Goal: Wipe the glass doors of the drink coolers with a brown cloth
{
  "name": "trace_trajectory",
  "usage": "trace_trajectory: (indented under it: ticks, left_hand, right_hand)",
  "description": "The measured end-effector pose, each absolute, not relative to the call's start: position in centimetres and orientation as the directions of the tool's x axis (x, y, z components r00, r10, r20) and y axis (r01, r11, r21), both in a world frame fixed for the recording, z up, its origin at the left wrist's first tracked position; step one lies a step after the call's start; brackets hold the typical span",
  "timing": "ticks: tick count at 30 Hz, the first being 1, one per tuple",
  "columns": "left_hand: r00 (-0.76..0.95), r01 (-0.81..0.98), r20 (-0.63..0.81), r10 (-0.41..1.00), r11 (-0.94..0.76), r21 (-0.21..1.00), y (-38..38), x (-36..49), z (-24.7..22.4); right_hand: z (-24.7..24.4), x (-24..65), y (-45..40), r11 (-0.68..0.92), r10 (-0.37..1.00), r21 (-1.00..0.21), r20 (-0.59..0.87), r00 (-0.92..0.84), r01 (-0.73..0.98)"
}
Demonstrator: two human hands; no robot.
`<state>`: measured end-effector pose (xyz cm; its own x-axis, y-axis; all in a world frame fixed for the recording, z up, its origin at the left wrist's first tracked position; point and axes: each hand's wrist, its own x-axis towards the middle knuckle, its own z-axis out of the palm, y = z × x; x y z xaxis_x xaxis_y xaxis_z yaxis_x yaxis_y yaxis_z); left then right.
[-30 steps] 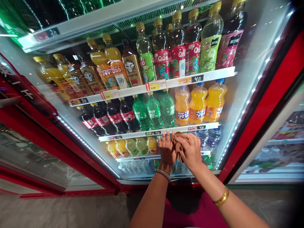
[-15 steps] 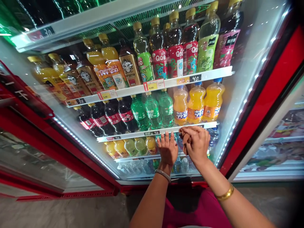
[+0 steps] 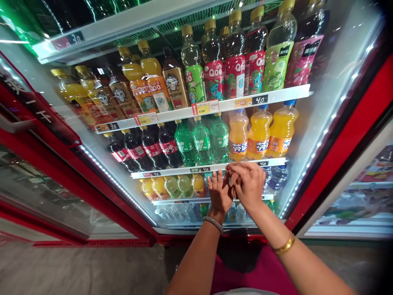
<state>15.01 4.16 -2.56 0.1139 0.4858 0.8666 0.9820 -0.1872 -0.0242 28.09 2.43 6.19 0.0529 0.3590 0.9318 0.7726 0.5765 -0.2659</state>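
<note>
My left hand (image 3: 221,196) is held up with its fingers stretched apart and nothing in them, a pale bangle on the wrist. Close beside it, my right hand (image 3: 251,185) is closed on a small brown crumpled cloth (image 3: 233,178). The cloth is at the thumb side of my left hand; whether it touches cannot be made out. Both hands are in front of the lower shelves of a lit drinks cooler. Just above them stand orange soda bottles (image 3: 260,133) and green soda bottles (image 3: 202,141), which neither hand visibly grips.
Dark cola bottles (image 3: 167,145) fill the left of that shelf. Above is a shelf edge (image 3: 181,112) with price tags and juice bottles (image 3: 213,73). Smaller yellow bottles (image 3: 159,187) stand lower down. The cooler's red frame (image 3: 346,131) runs along the right.
My right hand and the brown cloth have moved left, closer to my left hand, which stays spread. The shelves appear shifted slightly to the right in the view.
</note>
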Motion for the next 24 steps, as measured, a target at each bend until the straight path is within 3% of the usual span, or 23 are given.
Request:
trace_trajectory:
  ticks: [2,5,10,12,15,19,21,24]
  left_hand:
    - [0.163,0.975,0.854,0.494,-0.215,-0.062,4.0,14.5,-2.6]
    - [0.198,0.972,0.805,0.560,-0.216,-0.089,3.5,13.8,-2.2]
    - [0.177,0.978,0.813,0.555,-0.192,-0.082,3.3,14.1,-2.1]
    - [0.140,0.985,0.815,0.562,-0.162,-0.057,3.4,14.6,-2.4]
    - [0.121,0.988,0.813,0.570,-0.145,-0.045,3.5,14.9,-2.9]
    - [0.162,0.981,0.814,0.558,-0.177,-0.074,3.4,14.5,-3.1]
    - [0.172,0.980,0.800,0.575,-0.181,-0.081,3.3,14.2,-3.0]
    - [0.172,0.982,0.781,0.601,-0.167,-0.087,3.3,14.1,-3.1]
  right_hand:
    - [3.8,28.0,1.6,0.593,0.369,-0.177,0.927,-0.070,0.785]
    - [1.0,30.2,1.3,0.600,0.424,-0.187,0.899,-0.112,0.777]
    - [3.5,32.6,2.9,0.530,0.399,-0.404,0.895,0.201,0.746]
    - [5.1,31.5,3.1,0.509,0.388,-0.424,0.890,0.241,0.749]
    - [5.0,29.2,2.5,0.515,0.417,-0.330,0.903,0.105,0.791]
    - [0.6,29.1,1.3,0.575,0.421,-0.180,0.902,-0.099,0.798]
    - [-0.9,30.4,1.3,0.578,0.435,-0.208,0.897,-0.082,0.789]
    - [-0.2,31.9,2.0,0.533,0.447,-0.341,0.891,0.085,0.774]
